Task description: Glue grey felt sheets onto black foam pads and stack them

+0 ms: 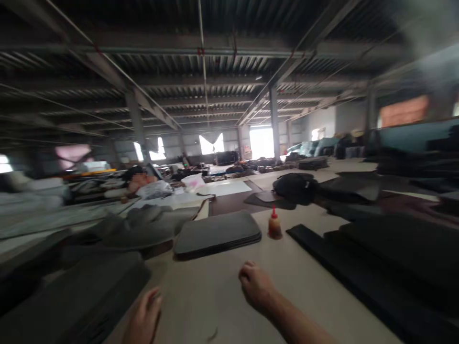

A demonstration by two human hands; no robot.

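My left hand (144, 313) is low at the left, beside a dark flat stack (82, 291); its fingers are curled together, and what they hold, if anything, is too small to name. Over the pale table (201, 286), my right hand (254, 283) has its fingers curled in, the inside hidden. Beyond both hands lies a stack of grey rounded panels (218, 233). A bottle (274, 226) with a red nozzle and brownish contents stands upright to the right of that stack, ahead of my right hand.
Long dark strips (333, 258) and dark sheets (405, 248) cover the right side. Grey curved pieces (150, 227) lie at the left. A black bundle (294, 186) sits farther back. A person (139, 179) is at the back left, near clear plastic (156, 189).
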